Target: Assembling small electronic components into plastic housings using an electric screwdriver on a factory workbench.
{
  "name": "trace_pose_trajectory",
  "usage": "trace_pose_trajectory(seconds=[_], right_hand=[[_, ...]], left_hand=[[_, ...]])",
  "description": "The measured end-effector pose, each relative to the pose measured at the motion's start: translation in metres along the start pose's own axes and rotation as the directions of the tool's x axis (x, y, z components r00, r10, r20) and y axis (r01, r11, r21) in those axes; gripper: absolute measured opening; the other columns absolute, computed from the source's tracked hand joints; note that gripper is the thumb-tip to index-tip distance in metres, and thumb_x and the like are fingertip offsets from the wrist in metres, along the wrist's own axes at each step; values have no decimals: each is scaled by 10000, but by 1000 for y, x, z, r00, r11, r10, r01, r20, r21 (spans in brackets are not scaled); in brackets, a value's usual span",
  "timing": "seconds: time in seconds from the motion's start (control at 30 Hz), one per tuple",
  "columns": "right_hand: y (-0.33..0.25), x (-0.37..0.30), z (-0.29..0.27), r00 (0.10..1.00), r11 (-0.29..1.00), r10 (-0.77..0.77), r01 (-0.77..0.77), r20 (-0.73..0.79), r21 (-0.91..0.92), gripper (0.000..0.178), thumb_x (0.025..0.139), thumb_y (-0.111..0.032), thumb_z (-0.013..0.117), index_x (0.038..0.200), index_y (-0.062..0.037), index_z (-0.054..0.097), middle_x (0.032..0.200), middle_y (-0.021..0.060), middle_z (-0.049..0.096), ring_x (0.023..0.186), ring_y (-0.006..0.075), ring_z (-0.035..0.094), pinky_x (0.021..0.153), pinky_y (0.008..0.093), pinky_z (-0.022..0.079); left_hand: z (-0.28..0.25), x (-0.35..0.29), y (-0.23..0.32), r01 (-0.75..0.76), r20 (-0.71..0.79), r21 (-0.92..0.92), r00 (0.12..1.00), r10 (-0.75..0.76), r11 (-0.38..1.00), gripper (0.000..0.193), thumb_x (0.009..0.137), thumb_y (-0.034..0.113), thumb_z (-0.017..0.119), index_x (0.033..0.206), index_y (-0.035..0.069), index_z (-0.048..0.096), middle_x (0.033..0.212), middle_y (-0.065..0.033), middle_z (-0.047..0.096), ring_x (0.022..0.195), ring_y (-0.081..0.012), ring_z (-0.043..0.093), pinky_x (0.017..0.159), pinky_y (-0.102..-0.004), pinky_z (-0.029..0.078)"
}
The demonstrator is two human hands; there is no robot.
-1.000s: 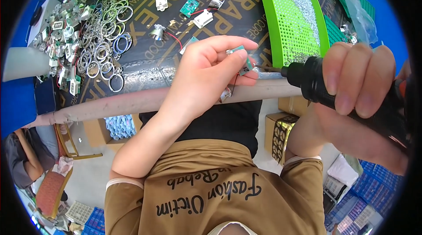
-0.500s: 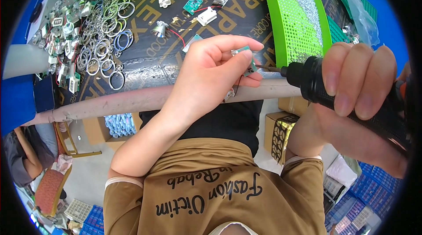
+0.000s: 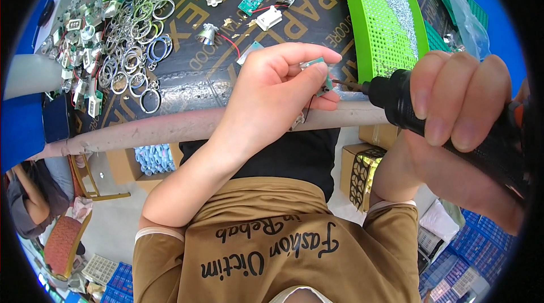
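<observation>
My left hand pinches a small green circuit board between thumb and fingers, just above the table's near edge. A thin wire and a small shiny part hang below the board, partly hidden by the hand. My right hand is wrapped around a black electric screwdriver. Its thin bit points left, with the tip at the board's right side; whether it touches cannot be made out. Just beyond my left hand lies another part-hidden board, wired to a silver reflector cup.
A bright green perforated tray full of tiny screws stands beyond my hands. Piled key rings and small assembled boards lie at left. A white plastic housing and a green board lie at the far middle. A padded edge borders the table.
The screwdriver and my right hand have shifted very slightly. The board in my left hand has tilted a little; both grips stay the same.
</observation>
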State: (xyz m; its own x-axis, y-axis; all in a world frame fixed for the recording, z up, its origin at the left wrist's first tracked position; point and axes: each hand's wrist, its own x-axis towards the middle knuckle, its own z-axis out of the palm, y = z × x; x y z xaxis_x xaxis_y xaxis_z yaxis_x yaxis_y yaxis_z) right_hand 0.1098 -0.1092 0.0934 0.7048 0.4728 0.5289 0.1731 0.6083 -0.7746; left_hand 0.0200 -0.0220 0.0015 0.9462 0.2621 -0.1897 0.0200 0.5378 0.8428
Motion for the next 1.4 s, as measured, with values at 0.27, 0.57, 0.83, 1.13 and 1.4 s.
trace_pose_trajectory(seconds=[0.27,0.57,0.83,1.13,1.4], right_hand=[[7,-1,9,999,1000,30,-30,38,6,710,705,-685,427,975,-33,510,610,15,390,489,105,364,505,259,311],[-3,-7,3,997,999,45,-45,59,8,702,708,-679,430,969,-32,511,611,15,392,485,101,364,499,250,310],[-4,-4,0,996,999,48,-48,79,1,695,711,-674,432,964,-32,511,613,15,394,480,98,364,494,241,310],[-27,-6,-31,984,985,9,-40,180,165,703,709,-679,453,965,-26,492,615,13,397,457,84,362,465,206,298],[-29,-31,-84,993,993,115,-114,-29,15,802,691,-638,577,1162,-35,338,811,91,437,679,186,434,543,269,396]], left_hand=[[-1,3,-2,63,-52,-62,996,-66,996,170,852,47,473,971,-28,569,729,-64,597,636,-116,614,570,-208,506],[1,4,-5,58,-80,-79,995,-64,995,156,848,44,472,935,-26,581,715,-58,588,617,-109,604,561,-205,506],[2,8,-5,40,-96,-56,994,-45,998,152,852,45,467,910,-32,584,715,-67,591,610,-113,598,562,-214,512],[0,2,1,9,-28,-114,1000,-13,993,206,881,115,488,1034,-12,543,849,-97,592,746,-177,612,682,-277,533],[-47,-44,63,-436,-135,367,849,511,822,143,797,-33,541,933,13,548,902,-58,571,795,-127,603,673,-219,484]])
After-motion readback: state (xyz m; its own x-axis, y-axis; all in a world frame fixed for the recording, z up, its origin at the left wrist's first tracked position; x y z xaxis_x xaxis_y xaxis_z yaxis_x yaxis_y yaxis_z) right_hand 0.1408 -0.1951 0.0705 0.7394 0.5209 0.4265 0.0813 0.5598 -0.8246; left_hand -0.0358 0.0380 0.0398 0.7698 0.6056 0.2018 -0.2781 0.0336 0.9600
